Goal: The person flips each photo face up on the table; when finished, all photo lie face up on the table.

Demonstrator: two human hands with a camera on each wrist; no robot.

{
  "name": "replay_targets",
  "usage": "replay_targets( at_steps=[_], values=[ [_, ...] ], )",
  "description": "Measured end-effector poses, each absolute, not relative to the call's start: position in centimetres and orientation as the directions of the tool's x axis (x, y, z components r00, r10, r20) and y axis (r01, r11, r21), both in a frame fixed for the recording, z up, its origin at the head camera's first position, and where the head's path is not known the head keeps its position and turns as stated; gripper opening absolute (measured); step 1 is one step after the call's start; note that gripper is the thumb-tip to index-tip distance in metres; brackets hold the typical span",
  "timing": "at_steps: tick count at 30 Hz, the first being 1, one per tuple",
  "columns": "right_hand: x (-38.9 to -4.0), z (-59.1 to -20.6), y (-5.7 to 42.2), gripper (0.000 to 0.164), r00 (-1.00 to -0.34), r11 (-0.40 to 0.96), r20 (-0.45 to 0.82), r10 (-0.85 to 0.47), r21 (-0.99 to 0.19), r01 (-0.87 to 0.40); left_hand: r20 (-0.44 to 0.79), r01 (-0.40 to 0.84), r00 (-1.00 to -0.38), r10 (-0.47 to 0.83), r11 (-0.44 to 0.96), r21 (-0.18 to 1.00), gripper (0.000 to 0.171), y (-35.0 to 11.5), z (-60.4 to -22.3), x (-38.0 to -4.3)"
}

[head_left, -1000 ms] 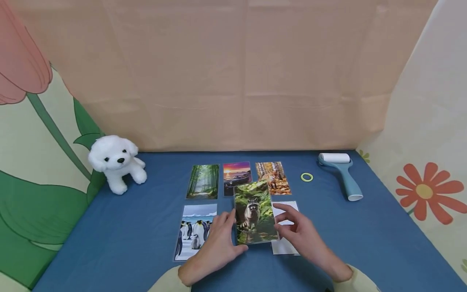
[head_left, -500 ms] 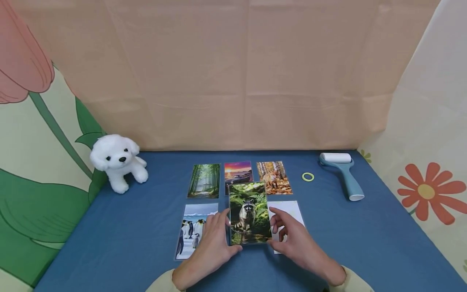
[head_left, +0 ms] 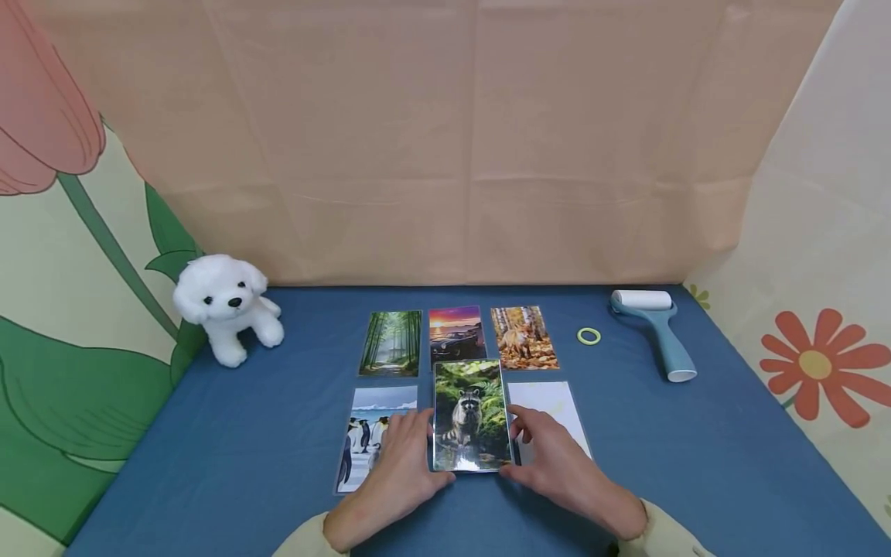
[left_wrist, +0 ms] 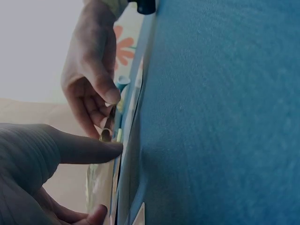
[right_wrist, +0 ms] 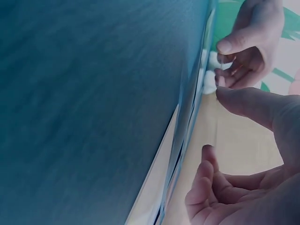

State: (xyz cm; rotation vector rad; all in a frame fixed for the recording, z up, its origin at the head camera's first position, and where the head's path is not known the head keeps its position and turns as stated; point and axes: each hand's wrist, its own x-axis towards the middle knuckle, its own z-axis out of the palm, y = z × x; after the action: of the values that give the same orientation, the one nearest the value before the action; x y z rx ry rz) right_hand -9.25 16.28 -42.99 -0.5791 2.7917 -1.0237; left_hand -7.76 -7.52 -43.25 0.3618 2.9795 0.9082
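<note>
A raccoon photo (head_left: 470,414) is in the middle of the front row on the blue table (head_left: 244,456), between a penguin photo (head_left: 365,445) and a blank white card (head_left: 553,406). My left hand (head_left: 428,449) pinches its lower left edge and my right hand (head_left: 515,447) pinches its lower right edge. The photo lies nearly flat, low over the cloth, and its top edge reaches the sunset car photo (head_left: 455,331). In the left wrist view my left thumb (left_wrist: 89,150) touches the thin photo edge (left_wrist: 108,126), opposite the right hand's fingers (left_wrist: 96,101).
A forest photo (head_left: 391,343) and an autumn fox photo (head_left: 524,337) flank the sunset photo in the back row. A white plush dog (head_left: 226,305) sits at the back left. A green ring (head_left: 588,336) and a blue lint roller (head_left: 657,329) lie at the back right. Cloth walls enclose the table.
Both hands have drawn the raccoon photo toward me and slightly left, lowering and straightening it into the gap between the penguin photo and the white card.
</note>
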Motion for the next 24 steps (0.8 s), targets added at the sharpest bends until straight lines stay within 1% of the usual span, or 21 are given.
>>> replay_targets(
  at_steps=[3,7,15,24],
  values=[
    [-9.4,-43.0,15.9,0.08,-0.912,0.706,-0.011,-0.41,-0.636,-0.31,0.009,0.189,-0.976,0.217,0.826,0.531,0.085,-7.6,-43.4,-7.8],
    [-9.5,-43.2,15.5,0.081,-0.908,0.725,-0.026,-0.419,-0.612,-0.317,-0.033,0.17,-0.976,0.213,0.853,0.493,0.082,-7.6,-43.5,-7.9],
    [-9.3,-43.3,15.0,0.077,-0.915,0.784,-0.024,-0.404,-0.525,-0.332,-0.057,0.185,-0.971,0.234,0.877,0.444,0.08,-7.7,-43.2,-7.7],
    [-9.3,-43.2,14.6,0.073,-0.918,0.82,-0.047,-0.394,-0.468,-0.328,-0.059,0.212,-0.964,0.258,0.886,0.412,0.078,-7.9,-43.2,-7.6]
  ],
)
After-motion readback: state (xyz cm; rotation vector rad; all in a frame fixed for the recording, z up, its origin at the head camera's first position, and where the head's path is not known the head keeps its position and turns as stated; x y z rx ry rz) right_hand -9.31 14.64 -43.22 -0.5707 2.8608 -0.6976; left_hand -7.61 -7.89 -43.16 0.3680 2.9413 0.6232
